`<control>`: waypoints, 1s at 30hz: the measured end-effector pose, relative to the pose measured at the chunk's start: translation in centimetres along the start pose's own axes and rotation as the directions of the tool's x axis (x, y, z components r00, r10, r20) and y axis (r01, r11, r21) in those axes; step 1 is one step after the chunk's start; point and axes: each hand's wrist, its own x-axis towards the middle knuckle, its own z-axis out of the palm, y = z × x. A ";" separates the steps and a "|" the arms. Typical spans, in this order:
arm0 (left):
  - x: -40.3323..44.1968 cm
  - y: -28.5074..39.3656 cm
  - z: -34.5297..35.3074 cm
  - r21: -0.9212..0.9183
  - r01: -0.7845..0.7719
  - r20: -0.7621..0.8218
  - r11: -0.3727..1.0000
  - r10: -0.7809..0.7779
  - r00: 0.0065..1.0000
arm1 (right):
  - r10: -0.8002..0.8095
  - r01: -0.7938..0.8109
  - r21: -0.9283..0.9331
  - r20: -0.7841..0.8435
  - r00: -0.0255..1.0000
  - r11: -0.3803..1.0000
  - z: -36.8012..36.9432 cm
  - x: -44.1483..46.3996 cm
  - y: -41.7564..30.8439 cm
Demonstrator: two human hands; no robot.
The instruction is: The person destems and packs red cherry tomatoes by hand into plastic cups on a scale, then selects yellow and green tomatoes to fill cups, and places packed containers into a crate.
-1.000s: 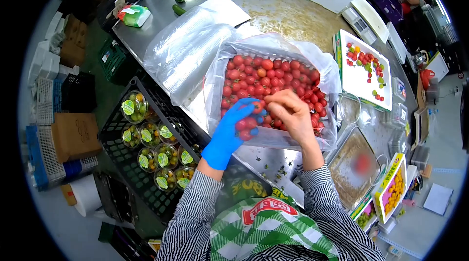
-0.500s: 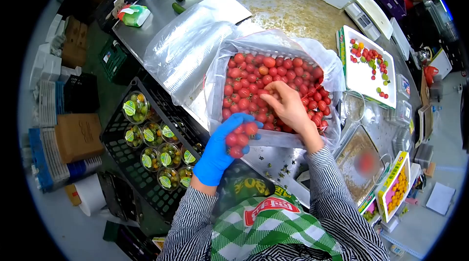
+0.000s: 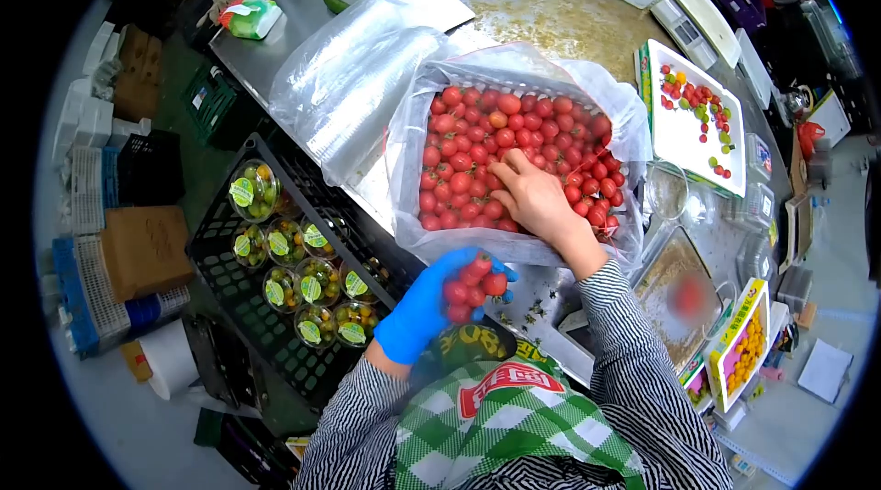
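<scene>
A plastic-lined box of red cherry tomatoes (image 3: 477, 141) sits on the metal table. My left hand (image 3: 424, 303), in a blue glove, is cupped around several red tomatoes (image 3: 474, 284) just in front of the box's near edge. Bare and with its fingers drawn together, my right hand (image 3: 541, 201) reaches down onto the tomatoes near the middle of the box. What its fingertips hold, if anything, is hidden.
Left of me a black crate (image 3: 275, 343) holds labelled cups of tomatoes. Plastic packaging (image 3: 353, 86) lies behind-left of the box. On the right are a white tray (image 3: 679, 146), clear containers, a metal tray (image 3: 674, 293) and a scale (image 3: 684, 31).
My left hand has drawn back from the box, with tomatoes still in it. My right hand has left it and come down onto the tomatoes in the box.
</scene>
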 end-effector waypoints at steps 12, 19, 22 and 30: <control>-1.1 -2.2 -1.3 -0.075 0.002 -0.064 0.997 -0.006 0.998 | -0.018 0.003 0.114 0.129 0.991 0.994 1.9 2.4 -3.0; -1.7 -2.7 -2.2 -0.129 -0.045 -0.126 0.991 0.029 0.992 | 0.288 -0.382 0.921 0.388 0.876 -0.081 -0.7 2.9 -1.8; -1.9 -2.7 -2.5 -0.144 -0.037 -0.086 0.989 0.025 0.996 | 0.260 -0.387 0.921 0.385 0.886 -0.044 -0.5 3.4 -1.6; -2.2 -2.8 -2.4 -0.142 -0.049 -0.049 0.989 0.043 0.998 | 0.081 -0.085 0.060 0.058 0.995 0.995 2.8 5.1 -4.0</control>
